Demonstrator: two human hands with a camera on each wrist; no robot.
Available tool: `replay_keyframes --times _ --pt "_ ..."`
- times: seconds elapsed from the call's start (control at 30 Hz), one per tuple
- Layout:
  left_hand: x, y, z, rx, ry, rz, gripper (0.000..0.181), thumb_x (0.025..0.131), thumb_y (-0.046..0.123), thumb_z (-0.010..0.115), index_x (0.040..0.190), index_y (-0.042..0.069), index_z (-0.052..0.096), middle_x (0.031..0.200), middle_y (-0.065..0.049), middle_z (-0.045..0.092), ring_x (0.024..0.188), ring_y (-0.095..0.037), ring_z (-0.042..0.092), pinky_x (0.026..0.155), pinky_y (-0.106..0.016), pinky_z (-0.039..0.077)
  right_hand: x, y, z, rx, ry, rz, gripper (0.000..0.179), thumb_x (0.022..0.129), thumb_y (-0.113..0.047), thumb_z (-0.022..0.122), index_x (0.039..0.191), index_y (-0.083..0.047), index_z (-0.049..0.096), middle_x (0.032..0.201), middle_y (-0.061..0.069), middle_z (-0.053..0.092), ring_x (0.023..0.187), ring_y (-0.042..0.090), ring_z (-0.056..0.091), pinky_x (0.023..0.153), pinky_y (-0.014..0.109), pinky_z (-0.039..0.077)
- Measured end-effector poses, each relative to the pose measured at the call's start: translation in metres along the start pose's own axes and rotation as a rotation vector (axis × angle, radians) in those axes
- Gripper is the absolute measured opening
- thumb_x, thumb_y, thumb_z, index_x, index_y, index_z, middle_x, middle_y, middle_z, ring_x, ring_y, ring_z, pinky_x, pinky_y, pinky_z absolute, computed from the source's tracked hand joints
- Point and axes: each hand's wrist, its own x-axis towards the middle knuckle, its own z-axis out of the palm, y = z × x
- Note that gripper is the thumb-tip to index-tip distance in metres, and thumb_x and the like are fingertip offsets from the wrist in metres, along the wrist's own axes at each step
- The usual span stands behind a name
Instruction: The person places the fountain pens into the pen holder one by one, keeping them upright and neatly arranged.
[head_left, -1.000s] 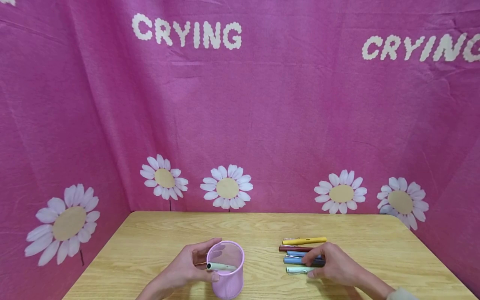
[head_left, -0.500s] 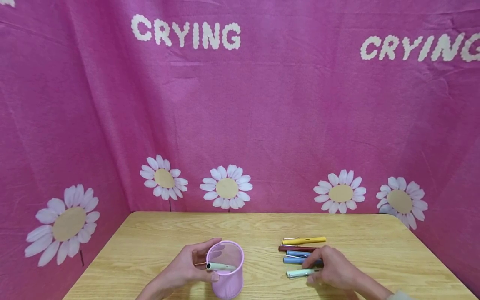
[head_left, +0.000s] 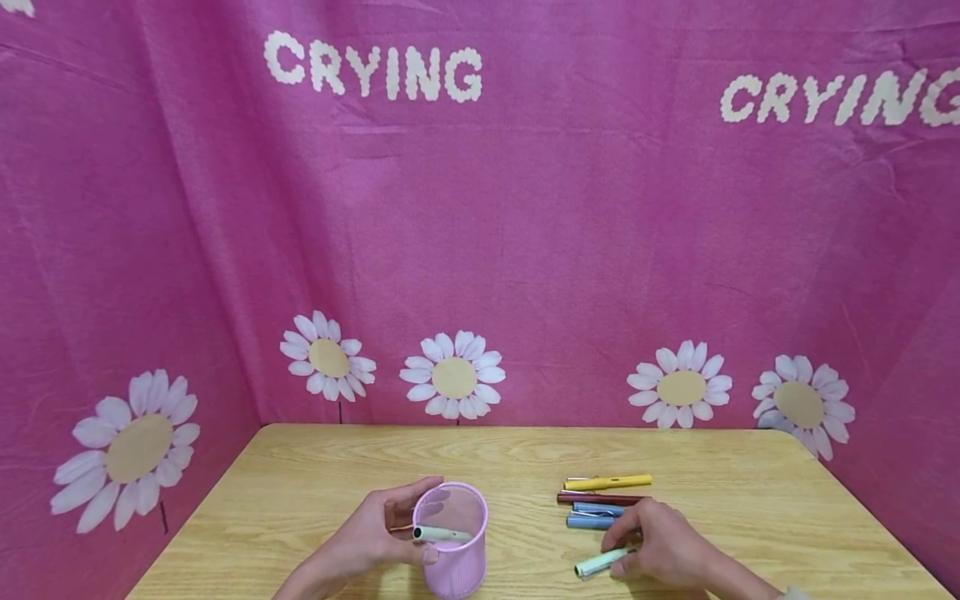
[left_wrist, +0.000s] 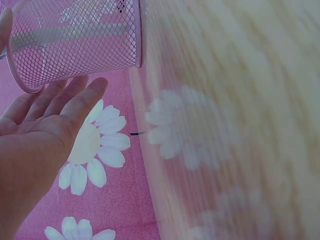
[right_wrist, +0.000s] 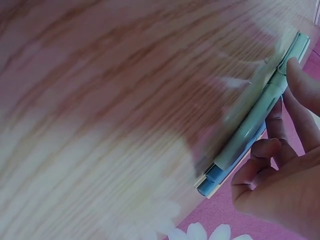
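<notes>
At the front of the table, my left hand [head_left: 375, 529] grips a pink mesh pen cup [head_left: 456, 575], thumb on the near side and fingers on the far side. A pale green pen [head_left: 442, 534] leans inside the cup, its dark-tipped end at the rim; the left wrist view shows it through the mesh. To the right, my right hand [head_left: 663, 546] pinches a mint green pen [head_left: 600, 562] low over the tabletop, capped end pointing left. Thumb and fingers hold this pen [right_wrist: 255, 112] in the right wrist view; its far end is hidden by the hand in the head view.
Behind the right hand lie two blue pens [head_left: 588, 522], a dark red pen [head_left: 581, 498] and a yellow pen [head_left: 611, 482], roughly parallel on the wooden table [head_left: 337, 458]. A pink cloth [head_left: 555, 275] with daisies and lettering hangs behind and beside the table.
My right hand has drawn the mint green pen toward the near edge, away from the blue pens, and tilted it. The left hand and cup stay in place.
</notes>
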Motion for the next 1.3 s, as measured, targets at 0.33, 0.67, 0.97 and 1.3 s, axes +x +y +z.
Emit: replay_keyframes --times 0.33,0.67,0.97,1.3 --pt "-0.0002 -0.0003 -0.0001 0.005 0.005 -0.004 0.084 0.086 0.004 0.084 0.156 -0.01 0.04 0.144 -0.028 0.059 0.132 -0.047 0.055 0.102 -0.03 0.052 -0.0016 0.0035 -0.0018 0.02 -0.032 0.028 0.017 0.079 -0.007 0.092 0.086 -0.019 0.082 0.085 -0.007 0.071 0.079 0.01 0.052 0.07 0.026 0.041" --pt "-0.0002 -0.0007 -0.0002 -0.005 -0.001 0.002 0.085 0.086 0.004 0.085 0.155 -0.012 0.039 0.143 -0.028 0.059 0.131 -0.046 0.055 0.101 -0.03 0.053 -0.0051 0.0045 -0.0039 0.049 -0.045 0.046 0.017 0.079 -0.006 0.091 0.088 -0.019 0.083 0.087 -0.008 0.072 0.083 0.011 0.054 0.072 0.026 0.042" --pt "-0.0006 0.0001 -0.0001 -0.008 0.001 -0.003 0.084 0.086 0.004 0.085 0.156 -0.01 0.04 0.144 -0.028 0.058 0.133 -0.045 0.054 0.104 -0.032 0.052 -0.005 0.0055 -0.0049 0.025 -0.07 0.048 0.019 0.078 -0.007 0.092 0.086 -0.021 0.083 0.085 -0.009 0.072 0.083 0.011 0.055 0.075 0.03 0.043" --pt "0.0001 -0.0001 -0.0006 -0.008 -0.005 0.011 0.083 0.086 0.004 0.085 0.155 -0.011 0.041 0.144 -0.029 0.058 0.13 -0.044 0.057 0.1 -0.029 0.053 -0.0041 0.0021 -0.0073 0.02 -0.1 0.044 0.019 0.078 -0.008 0.093 0.086 -0.022 0.083 0.084 -0.009 0.074 0.083 0.012 0.06 0.074 0.031 0.046"
